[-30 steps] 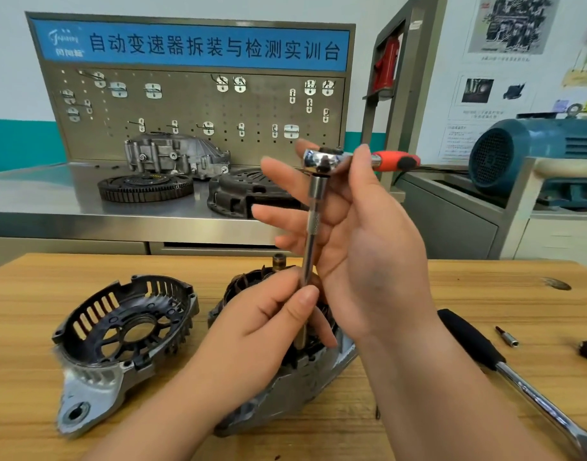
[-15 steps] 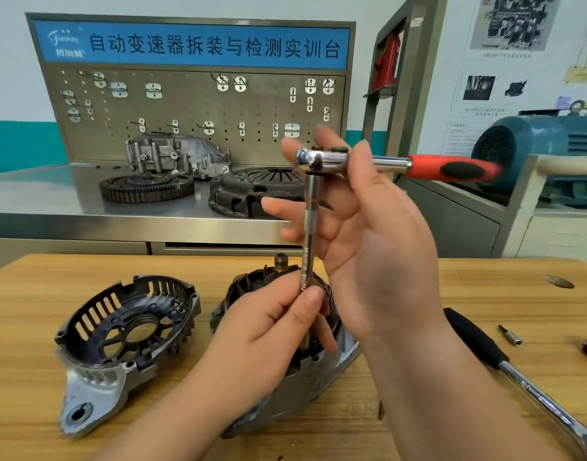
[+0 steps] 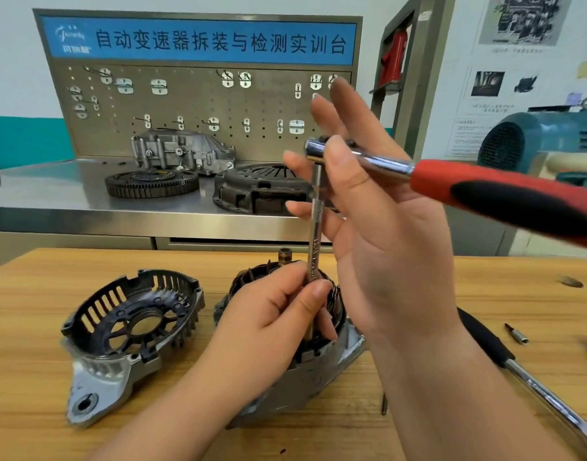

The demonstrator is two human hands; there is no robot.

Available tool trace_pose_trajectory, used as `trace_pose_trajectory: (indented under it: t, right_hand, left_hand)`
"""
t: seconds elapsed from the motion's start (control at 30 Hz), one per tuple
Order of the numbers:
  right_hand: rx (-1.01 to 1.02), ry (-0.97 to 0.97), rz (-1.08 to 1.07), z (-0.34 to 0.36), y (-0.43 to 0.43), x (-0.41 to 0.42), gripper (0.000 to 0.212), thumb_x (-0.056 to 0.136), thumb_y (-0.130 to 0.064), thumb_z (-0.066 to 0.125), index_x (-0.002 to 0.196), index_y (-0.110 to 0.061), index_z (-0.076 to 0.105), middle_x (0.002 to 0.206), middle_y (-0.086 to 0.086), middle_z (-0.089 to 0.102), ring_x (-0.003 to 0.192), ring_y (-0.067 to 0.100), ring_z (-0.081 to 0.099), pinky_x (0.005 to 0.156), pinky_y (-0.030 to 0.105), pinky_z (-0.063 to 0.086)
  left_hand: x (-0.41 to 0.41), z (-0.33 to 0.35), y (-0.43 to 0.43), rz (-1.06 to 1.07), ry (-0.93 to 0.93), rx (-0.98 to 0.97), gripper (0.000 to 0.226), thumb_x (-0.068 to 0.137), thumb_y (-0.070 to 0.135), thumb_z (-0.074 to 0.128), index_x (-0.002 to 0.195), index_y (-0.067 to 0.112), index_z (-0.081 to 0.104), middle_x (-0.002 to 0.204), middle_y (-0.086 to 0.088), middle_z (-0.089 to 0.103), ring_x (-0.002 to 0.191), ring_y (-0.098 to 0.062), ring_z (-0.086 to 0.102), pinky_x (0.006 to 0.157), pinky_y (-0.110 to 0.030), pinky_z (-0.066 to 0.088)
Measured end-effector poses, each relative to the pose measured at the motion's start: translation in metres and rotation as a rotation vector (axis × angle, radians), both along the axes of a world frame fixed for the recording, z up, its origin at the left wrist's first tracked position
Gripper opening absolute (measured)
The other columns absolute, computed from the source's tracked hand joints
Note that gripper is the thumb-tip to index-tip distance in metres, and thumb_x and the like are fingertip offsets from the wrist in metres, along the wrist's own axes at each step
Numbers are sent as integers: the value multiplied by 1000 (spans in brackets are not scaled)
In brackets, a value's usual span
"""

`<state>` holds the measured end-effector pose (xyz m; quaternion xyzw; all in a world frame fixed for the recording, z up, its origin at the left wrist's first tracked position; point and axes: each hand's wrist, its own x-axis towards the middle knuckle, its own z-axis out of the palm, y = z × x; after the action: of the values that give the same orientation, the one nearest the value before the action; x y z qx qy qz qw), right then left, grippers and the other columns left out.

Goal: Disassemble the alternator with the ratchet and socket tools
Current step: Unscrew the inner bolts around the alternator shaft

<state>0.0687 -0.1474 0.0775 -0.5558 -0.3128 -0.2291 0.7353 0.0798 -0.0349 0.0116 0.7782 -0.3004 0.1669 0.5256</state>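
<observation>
1. My left hand (image 3: 279,324), at lower centre of the frame, pinches the lower end of the extension bar (image 3: 317,224) between thumb and curled fingers. The bar stands nearly upright.

2. My right hand (image 3: 388,241), right of centre, is mostly spread. The fingers point up and are nearly straight behind the tool. The thumb lies across the chrome neck of the ratchet (image 3: 422,178) and clamps it against the fingers.

3. The ratchet head sits on the top end of the extension bar. Its red and black handle runs out to the right edge of the frame, tilted down.

4. The alternator (image 3: 322,371) stands on the wooden table (image 3: 36,311) directly under both hands, with its windings exposed. The shaft tip (image 3: 284,254) shows just left of the bar. I cannot tell what the bar's lower end meets, because my left hand hides it.

5. The removed end housing (image 3: 132,327) lies open side up, just left of the alternator.

6. At lower right, a 2nd long-handled tool (image 3: 485,341) with a black grip lies on the table. A small bit (image 3: 516,334) lies near it.

7. Behind, a steel bench (image 3: 52,194) carries a ring gear (image 3: 152,183), a clutch cover (image 3: 259,191) and a cast casing (image 3: 182,151) below a pegboard (image 3: 199,104).
</observation>
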Motion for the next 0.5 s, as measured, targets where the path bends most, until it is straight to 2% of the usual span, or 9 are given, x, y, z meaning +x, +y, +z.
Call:
trace_pose_trajectory:
  t: [0.1, 0.2, 0.27, 0.33, 0.4, 0.5]
  right_hand:
    - [138, 96, 137, -1, 3, 0, 31, 93, -31, 51, 123, -30, 57, 122, -7, 68, 97, 20, 71, 70, 24, 56]
    - [146, 220, 217, 2, 2, 1, 42, 90, -45, 41, 119, -18, 56, 106, 1, 74, 87, 24, 73, 63, 26, 56]
    - [127, 260, 250, 2, 1, 1, 45, 97, -45, 32, 111, -12, 59, 99, 5, 76, 82, 23, 73, 60, 25, 54]
    - [113, 257, 237, -1, 2, 3, 44, 100, -45, 31, 105, -13, 62, 99, 6, 76, 82, 21, 72, 59, 25, 54]
    - [108, 206, 168, -3, 4, 4, 36, 97, -45, 39, 104, -21, 66, 100, 6, 75, 84, 17, 70, 59, 25, 55]
    - [80, 46, 42, -4, 4, 4, 26, 91, -32, 53, 113, -29, 67, 108, -3, 72, 90, 7, 66, 67, 24, 53]
  left_hand:
    - [-1, 0, 3, -48, 15, 2, 43, 89, 50, 39, 88, 13, 61, 75, 8, 71, 70, -30, 62, 69, -47, 48]
    - [-2, 0, 4, -75, 51, -11, 37, 90, 52, 36, 96, 24, 60, 81, 9, 72, 75, -29, 63, 73, -48, 48]
    - [-1, 1, 4, -84, 48, -3, 37, 90, 50, 37, 93, 23, 62, 81, 7, 72, 77, -30, 64, 75, -50, 49]
    - [0, 0, 4, -86, 39, 11, 39, 89, 48, 38, 87, 17, 62, 76, 5, 72, 74, -27, 63, 73, -47, 48]
    - [1, -1, 4, -61, 10, 19, 43, 88, 48, 39, 87, 13, 62, 75, 6, 71, 73, -22, 64, 74, -41, 48]
    - [1, -1, 3, -35, -7, -8, 44, 86, 50, 41, 89, 13, 64, 73, 7, 71, 73, -20, 65, 73, -35, 50]
